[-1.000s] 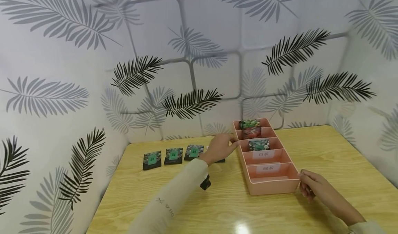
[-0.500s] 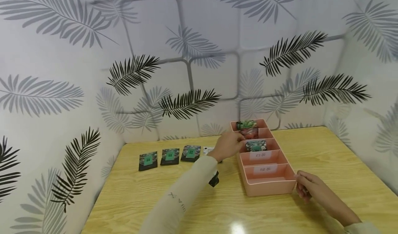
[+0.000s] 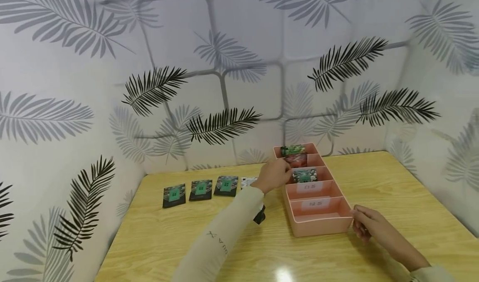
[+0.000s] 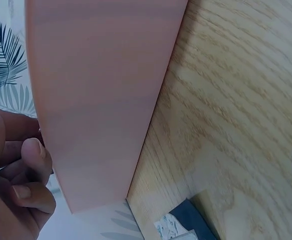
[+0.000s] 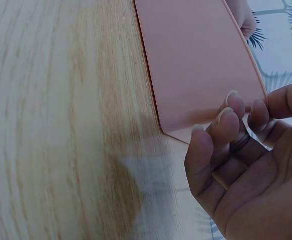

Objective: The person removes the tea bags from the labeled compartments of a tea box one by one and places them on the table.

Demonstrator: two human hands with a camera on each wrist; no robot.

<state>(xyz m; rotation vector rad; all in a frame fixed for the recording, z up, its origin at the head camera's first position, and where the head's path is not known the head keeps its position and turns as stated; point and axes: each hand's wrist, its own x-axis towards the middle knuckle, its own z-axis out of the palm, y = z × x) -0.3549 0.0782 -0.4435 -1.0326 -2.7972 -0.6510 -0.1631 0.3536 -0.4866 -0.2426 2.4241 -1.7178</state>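
Note:
A long pink divided box [image 3: 322, 227] stands on the table, running away from me. My left hand [image 3: 273, 176] is at its left long side, fingers curled, thumb and index at the rim by the third compartment from the front. In the left wrist view that hand [image 4: 18, 175] meets the rim from the left, its index fingertip hidden. My right hand [image 3: 372, 223] pinches the front right corner; in the right wrist view the other fingers [image 5: 201, 145] curl loosely beside the end wall. Small packets lie in the back compartments: green [image 3: 293, 149], red [image 3: 296, 160] and white-flowered [image 3: 304, 175].
Left of the box lie dark packets with green labels: one far left [image 3: 174, 195], one mid [image 3: 201, 190], one nearer [image 3: 226, 186]. A whitish packet [image 3: 248, 181] is partly behind the left arm. White labels [image 3: 309, 187] mark the dividers. A patterned wall [image 3: 247, 90] borders the table [image 3: 149, 240].
My left hand has shifted slightly right and inward over the box's left rim. The right hand stays at the front corner. The head view has drifted a little, moving everything left.

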